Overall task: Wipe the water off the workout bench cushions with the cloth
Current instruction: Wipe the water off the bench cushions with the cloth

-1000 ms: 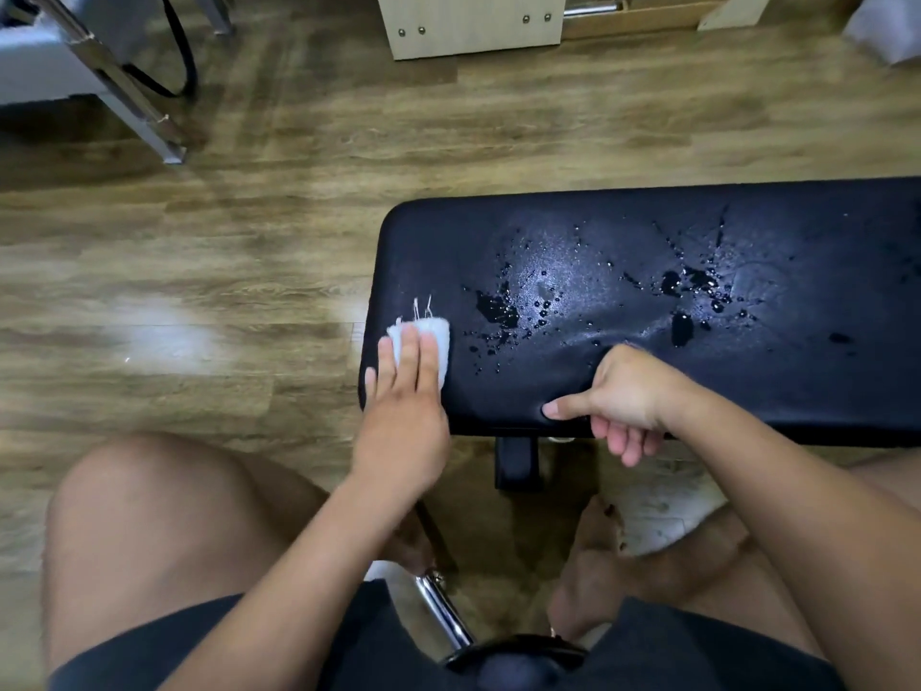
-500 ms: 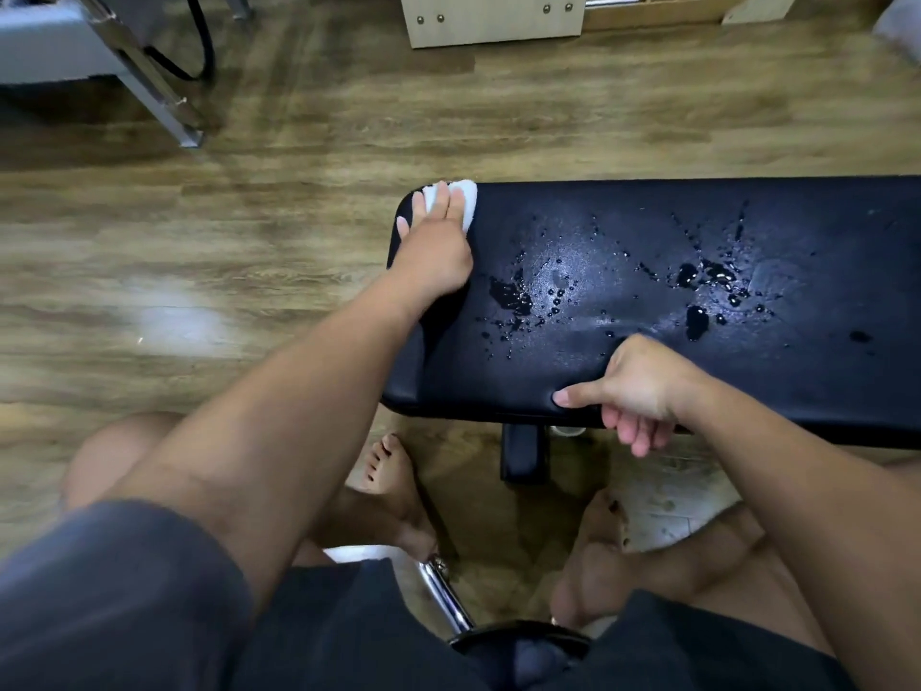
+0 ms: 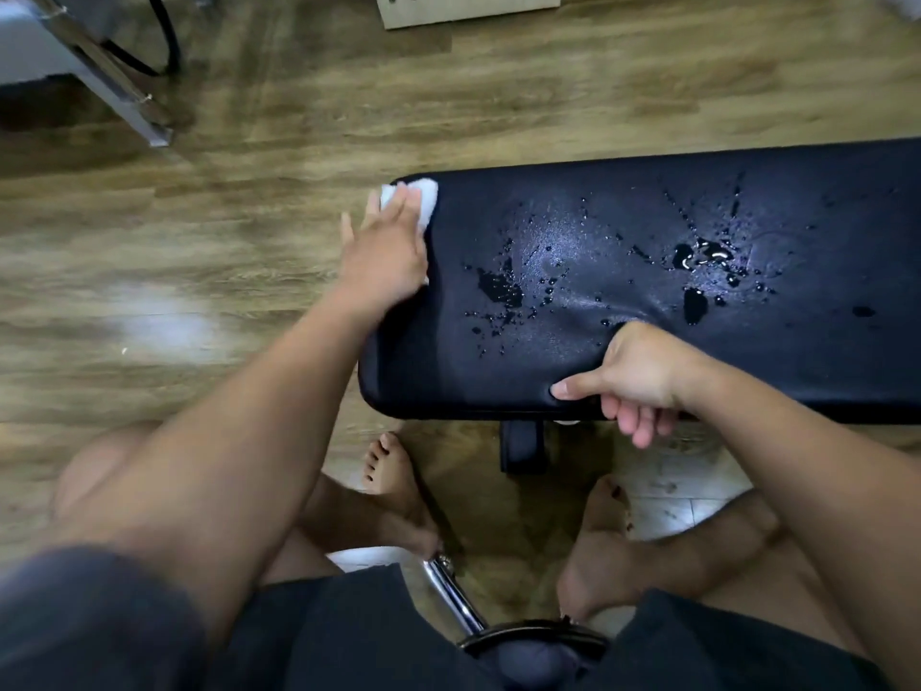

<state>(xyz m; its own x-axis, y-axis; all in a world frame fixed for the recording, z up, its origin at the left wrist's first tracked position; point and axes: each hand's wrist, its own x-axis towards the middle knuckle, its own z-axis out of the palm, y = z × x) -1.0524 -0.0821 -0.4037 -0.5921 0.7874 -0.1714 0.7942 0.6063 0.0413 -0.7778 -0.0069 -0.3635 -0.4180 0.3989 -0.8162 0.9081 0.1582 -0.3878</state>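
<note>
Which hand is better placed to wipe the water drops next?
Left. The left hand presses the cloth on the far left corner of the cushion, and the puddle lies to its right. The right hand rests on the near edge, without cloth.

Cloth (image 3: 426,194) mostly under left hand (image 3: 386,256)
</note>
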